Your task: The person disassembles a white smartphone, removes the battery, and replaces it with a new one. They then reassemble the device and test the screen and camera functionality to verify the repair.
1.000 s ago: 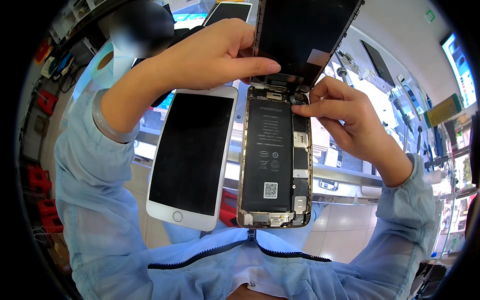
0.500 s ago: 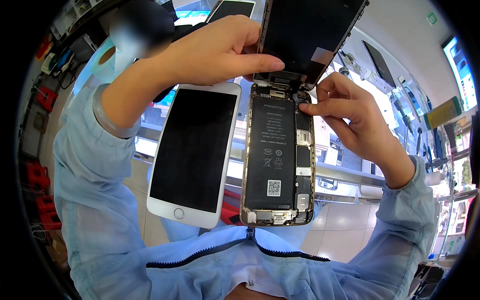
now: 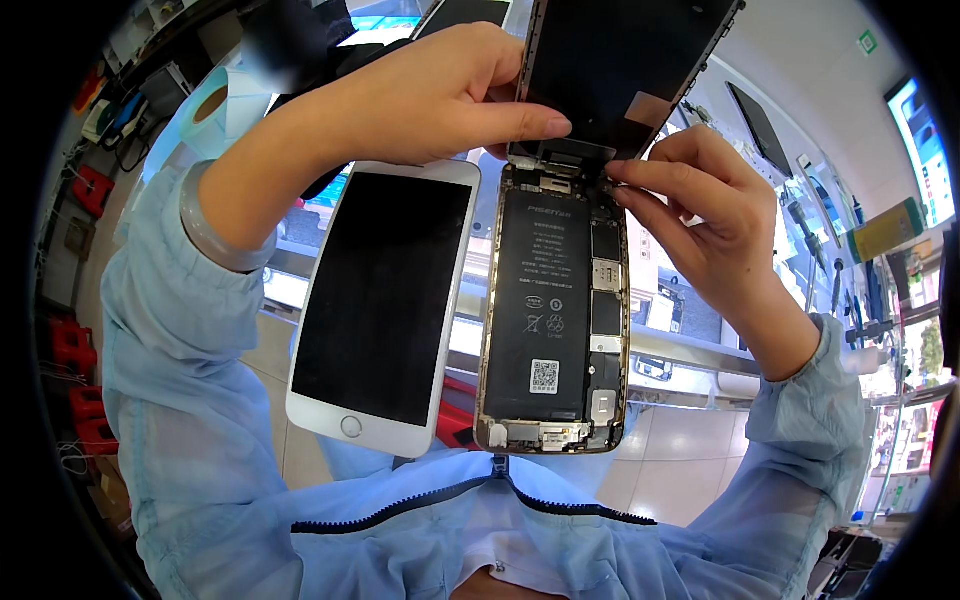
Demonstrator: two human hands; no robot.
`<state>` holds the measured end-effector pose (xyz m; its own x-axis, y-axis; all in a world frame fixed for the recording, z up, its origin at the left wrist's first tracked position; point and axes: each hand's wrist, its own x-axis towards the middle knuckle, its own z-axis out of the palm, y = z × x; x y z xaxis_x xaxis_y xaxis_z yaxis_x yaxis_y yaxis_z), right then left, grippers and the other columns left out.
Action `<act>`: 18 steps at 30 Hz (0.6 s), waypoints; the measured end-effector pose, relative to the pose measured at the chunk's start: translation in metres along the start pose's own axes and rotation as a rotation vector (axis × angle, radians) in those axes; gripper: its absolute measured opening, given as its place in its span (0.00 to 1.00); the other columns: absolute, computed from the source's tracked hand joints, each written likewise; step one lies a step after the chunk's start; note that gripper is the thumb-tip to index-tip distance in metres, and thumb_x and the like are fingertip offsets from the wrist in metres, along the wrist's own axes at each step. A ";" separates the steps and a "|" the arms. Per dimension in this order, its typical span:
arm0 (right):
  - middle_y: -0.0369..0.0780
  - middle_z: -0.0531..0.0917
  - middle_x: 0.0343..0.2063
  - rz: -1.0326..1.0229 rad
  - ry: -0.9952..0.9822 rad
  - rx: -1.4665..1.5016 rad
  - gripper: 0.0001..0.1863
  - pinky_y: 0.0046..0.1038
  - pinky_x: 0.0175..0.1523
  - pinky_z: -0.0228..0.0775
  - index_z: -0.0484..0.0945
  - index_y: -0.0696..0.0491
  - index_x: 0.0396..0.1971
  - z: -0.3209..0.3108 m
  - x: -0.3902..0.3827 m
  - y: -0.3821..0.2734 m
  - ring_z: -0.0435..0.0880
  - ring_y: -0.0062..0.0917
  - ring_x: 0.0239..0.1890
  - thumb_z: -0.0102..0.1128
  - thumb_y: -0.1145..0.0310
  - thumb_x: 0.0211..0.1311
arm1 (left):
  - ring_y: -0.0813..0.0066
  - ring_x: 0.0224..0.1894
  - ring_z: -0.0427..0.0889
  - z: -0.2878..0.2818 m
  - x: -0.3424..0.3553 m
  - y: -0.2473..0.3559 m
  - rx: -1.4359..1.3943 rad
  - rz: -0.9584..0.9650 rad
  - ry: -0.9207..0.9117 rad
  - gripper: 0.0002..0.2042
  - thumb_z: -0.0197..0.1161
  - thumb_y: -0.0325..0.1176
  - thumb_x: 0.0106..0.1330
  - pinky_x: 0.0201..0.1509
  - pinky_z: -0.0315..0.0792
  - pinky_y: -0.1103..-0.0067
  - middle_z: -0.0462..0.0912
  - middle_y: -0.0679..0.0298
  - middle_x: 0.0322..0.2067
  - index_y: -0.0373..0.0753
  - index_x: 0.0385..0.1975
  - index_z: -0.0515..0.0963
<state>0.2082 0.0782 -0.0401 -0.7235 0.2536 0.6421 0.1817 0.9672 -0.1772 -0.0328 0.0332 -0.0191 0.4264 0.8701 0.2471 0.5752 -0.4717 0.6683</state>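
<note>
An opened phone body (image 3: 598,400) lies before me, its dark battery (image 3: 545,300) and inner parts exposed. The screen assembly (image 3: 620,70) stands raised at the body's far end. My left hand (image 3: 460,100) grips the screen's left edge, thumb laid across its inner face near the bottom. At the top right corner of the body, my right hand (image 3: 705,195) has thumb and index finger pinched by the screen connectors; anything between the fingertips is too small to make out. A white phone (image 3: 380,300) with a dark screen and round home button lies left of the opened one.
Past the phones is a glass display counter (image 3: 700,355) with devices inside. Tools (image 3: 808,230) and a yellow-green cylinder (image 3: 887,228) stand at the right. A paper roll (image 3: 210,105) is at the far left, red stools (image 3: 75,345) on the floor below.
My right hand has moved up from the body's upper right side to the connectors, its thumb and index now pinched there. My left hand keeps its hold on the screen.
</note>
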 end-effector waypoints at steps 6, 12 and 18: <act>0.37 0.76 0.25 -0.082 -0.104 -0.031 0.10 0.22 0.25 0.69 0.81 0.53 0.27 -0.004 0.000 -0.002 0.77 0.24 0.22 0.67 0.78 0.40 | 0.83 0.25 0.78 -0.002 0.001 -0.001 0.040 -0.003 -0.041 0.13 0.63 0.38 0.60 0.28 0.73 0.86 0.78 0.65 0.22 0.32 0.28 0.75; 0.37 0.76 0.25 -0.057 -0.189 0.030 0.08 0.24 0.26 0.70 0.80 0.54 0.27 -0.005 0.001 -0.001 0.77 0.27 0.23 0.66 0.77 0.42 | 0.81 0.25 0.79 0.003 -0.007 -0.005 -0.022 -0.071 0.110 0.15 0.65 0.39 0.59 0.26 0.71 0.86 0.77 0.64 0.21 0.34 0.24 0.71; 0.37 0.75 0.24 0.038 -0.258 0.148 0.07 0.23 0.25 0.67 0.82 0.55 0.29 -0.009 -0.001 -0.001 0.76 0.25 0.22 0.66 0.74 0.46 | 0.80 0.25 0.79 0.003 -0.008 -0.003 -0.009 -0.075 0.119 0.17 0.66 0.40 0.57 0.25 0.71 0.86 0.75 0.65 0.19 0.34 0.22 0.69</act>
<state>0.2152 0.0770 -0.0336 -0.8671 0.2596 0.4252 0.1265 0.9402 -0.3162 -0.0359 0.0274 -0.0255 0.2966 0.9139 0.2770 0.5959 -0.4038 0.6942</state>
